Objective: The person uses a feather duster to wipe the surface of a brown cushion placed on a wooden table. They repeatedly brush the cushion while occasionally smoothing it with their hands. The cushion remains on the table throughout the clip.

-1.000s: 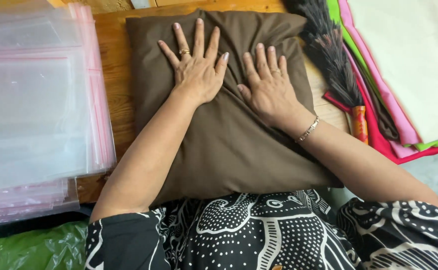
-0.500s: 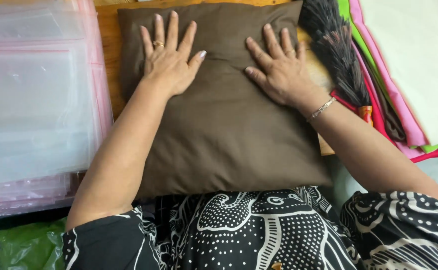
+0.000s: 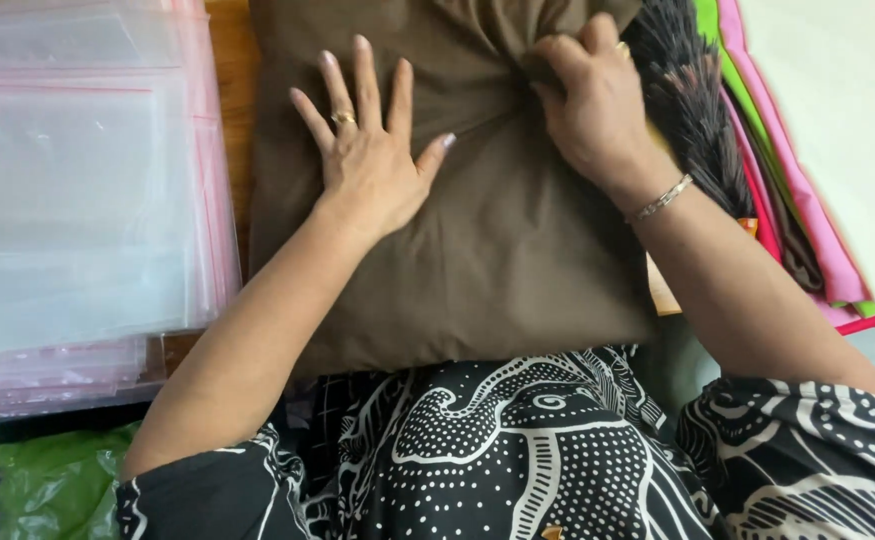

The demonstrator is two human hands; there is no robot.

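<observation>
Left hand point(image 3: 369, 165) flat and wide open on the brown folded cloth point(image 3: 497, 250), fingers spread, palm pressing down – looks like pinning the bundle so nothing slides. Right hand point(image 3: 592, 110) curled up tight at the far edge, fingers closed on a pinch of that same brown fabric, creases running out from the grip – probably tugging the top layer snug against the flat hand. Ring on the left, thin bracelet on the right wrist.

Brown cloth lying square in the middle, near edge hanging over toward the black-and-white patterned lap point(image 3: 517, 460). Underneath, a strip of wooden table point(image 3: 229, 60) showing on the left. Further left, a thick stack of clear plastic bags point(image 3: 77, 200) with pink seal strips, just beside the cloth. On the right, a dark feathery duster point(image 3: 687, 110) half tucked against the cloth, then bright folded fabrics point(image 3: 807, 150) – green, pink, cream. Something green and crinkly point(image 3: 47, 480) down in the near left corner. Rest of the room out of view.
</observation>
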